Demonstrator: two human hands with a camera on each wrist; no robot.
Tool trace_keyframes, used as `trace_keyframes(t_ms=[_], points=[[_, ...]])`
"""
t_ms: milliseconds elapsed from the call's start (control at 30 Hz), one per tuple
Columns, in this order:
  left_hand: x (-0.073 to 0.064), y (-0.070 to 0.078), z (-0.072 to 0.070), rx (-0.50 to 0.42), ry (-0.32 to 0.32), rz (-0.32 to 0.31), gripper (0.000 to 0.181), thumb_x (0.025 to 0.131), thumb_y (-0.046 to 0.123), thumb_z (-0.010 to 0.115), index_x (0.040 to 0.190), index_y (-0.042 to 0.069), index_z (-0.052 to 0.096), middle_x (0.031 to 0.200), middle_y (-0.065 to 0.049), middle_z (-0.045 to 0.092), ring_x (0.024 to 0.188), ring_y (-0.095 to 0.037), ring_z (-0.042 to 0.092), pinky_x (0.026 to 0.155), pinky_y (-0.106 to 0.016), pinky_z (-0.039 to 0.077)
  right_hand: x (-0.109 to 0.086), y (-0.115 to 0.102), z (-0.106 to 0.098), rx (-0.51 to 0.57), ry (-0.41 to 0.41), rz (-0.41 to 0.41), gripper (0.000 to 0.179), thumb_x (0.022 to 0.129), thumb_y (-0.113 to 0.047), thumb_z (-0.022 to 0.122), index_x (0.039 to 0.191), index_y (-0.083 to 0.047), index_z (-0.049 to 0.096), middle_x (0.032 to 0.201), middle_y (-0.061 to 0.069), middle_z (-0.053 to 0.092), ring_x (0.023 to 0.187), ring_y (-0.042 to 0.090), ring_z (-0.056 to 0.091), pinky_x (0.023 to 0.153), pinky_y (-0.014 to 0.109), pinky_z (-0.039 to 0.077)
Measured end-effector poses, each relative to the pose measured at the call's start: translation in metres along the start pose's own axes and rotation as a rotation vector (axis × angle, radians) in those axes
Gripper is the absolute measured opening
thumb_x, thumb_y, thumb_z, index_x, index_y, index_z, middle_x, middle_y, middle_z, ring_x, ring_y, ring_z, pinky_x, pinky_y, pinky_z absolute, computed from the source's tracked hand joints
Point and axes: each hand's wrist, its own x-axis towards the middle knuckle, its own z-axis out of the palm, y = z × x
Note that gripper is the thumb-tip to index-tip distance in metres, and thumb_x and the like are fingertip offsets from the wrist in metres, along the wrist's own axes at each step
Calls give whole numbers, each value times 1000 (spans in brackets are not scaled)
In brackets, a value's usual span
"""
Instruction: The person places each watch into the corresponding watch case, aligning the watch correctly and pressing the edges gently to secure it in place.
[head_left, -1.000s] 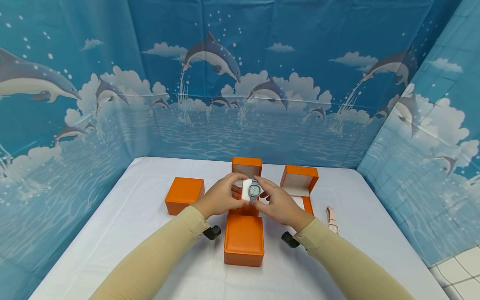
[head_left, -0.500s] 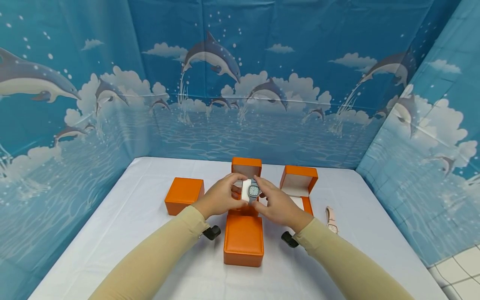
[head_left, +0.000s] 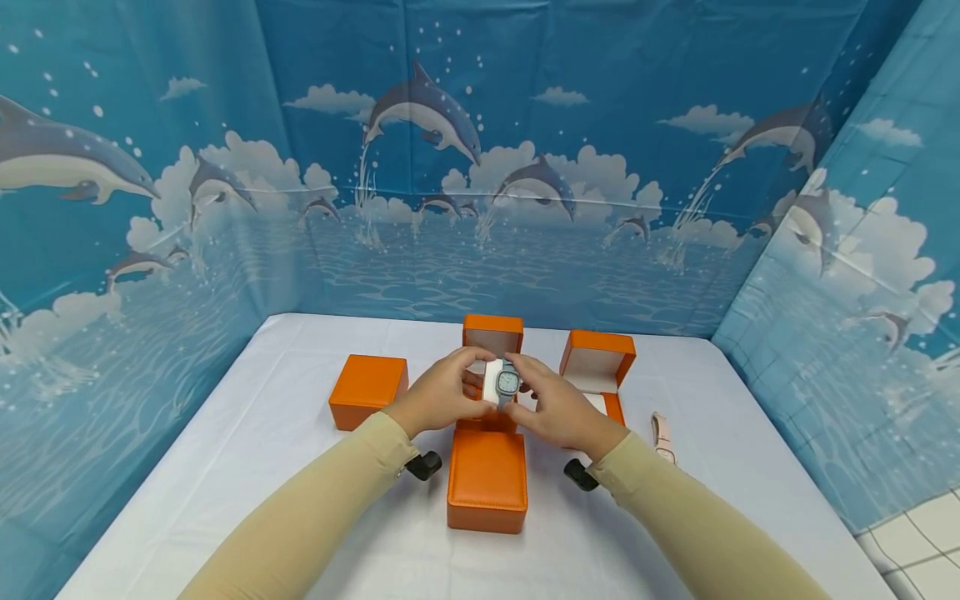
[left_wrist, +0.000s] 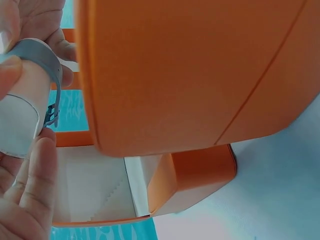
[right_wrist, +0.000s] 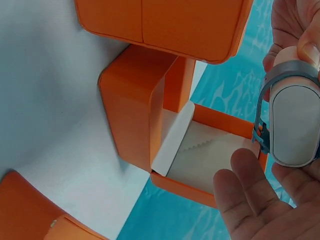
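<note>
Between my two hands is a wristwatch [head_left: 507,382] with a grey-blue strap and a squarish pale dial, its strap wrapped around a white watch cushion [head_left: 491,381]. My left hand [head_left: 442,392] grips the cushion from the left, thumb at the near end and forefinger at the far end. My right hand [head_left: 558,408] holds the watch from the right, thumb and forefinger at the strap. The strap's buckle [left_wrist: 50,116] shows below the cushion in the left wrist view. Behind and under the hands stands an open orange box [head_left: 492,325], its base partly hidden.
A closed orange box [head_left: 487,483] sits in front of the hands, another closed orange box [head_left: 369,390] to the left. At right stands a second open box [head_left: 597,358], and beside it lies a pink-strapped watch [head_left: 662,433]. A dolphin-print curtain [head_left: 480,233] backs the table.
</note>
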Motion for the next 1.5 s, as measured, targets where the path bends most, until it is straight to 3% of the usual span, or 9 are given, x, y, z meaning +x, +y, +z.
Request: trace_keyframes(t_ms=[267, 633, 933, 1200, 1500], points=[[0, 1, 1, -8, -13, -3, 69, 89, 17, 85, 149, 17, 52, 145, -3, 56, 117, -19, 70, 95, -33, 62, 2, 1, 3, -38, 3, -41, 80, 103, -29, 68, 167, -8, 26, 169, 7, 35, 132, 25, 60, 110, 47, 53], [1, 2, 2, -7, 0, 4, 71, 89, 18, 86, 150, 17, 50, 147, -3, 55, 117, -19, 70, 99, -35, 61, 2, -4, 2, -26, 52, -54, 78, 100, -30, 72, 165, -10, 34, 165, 5, 41, 129, 24, 62, 110, 45, 54], [0, 3, 0, -16, -17, -13, 74, 88, 21, 88, 151, 14, 49, 148, -7, 54, 117, -19, 70, 99, -34, 60, 5, 0, -2, 28, 11, -32, 89, 92, -28, 84, 164, -9, 34, 160, 6, 46, 123, 26, 60, 106, 50, 55], [-1, 3, -2, -60, -25, -13, 72, 88, 19, 88, 150, 16, 50, 145, -6, 57, 117, -19, 71, 99, -34, 61, 5, 1, 1, 59, 53, -30, 86, 89, -30, 87, 159, -12, 41, 154, 6, 51, 118, 24, 61, 103, 50, 56], [-2, 7, -2, -89, -46, -9, 72, 88, 17, 88, 150, 16, 51, 145, -6, 58, 118, -19, 71, 98, -33, 61, 6, 1, 2, 83, 35, -4, 90, 86, -28, 89, 157, -9, 37, 144, 6, 55, 115, 23, 59, 104, 51, 55]])
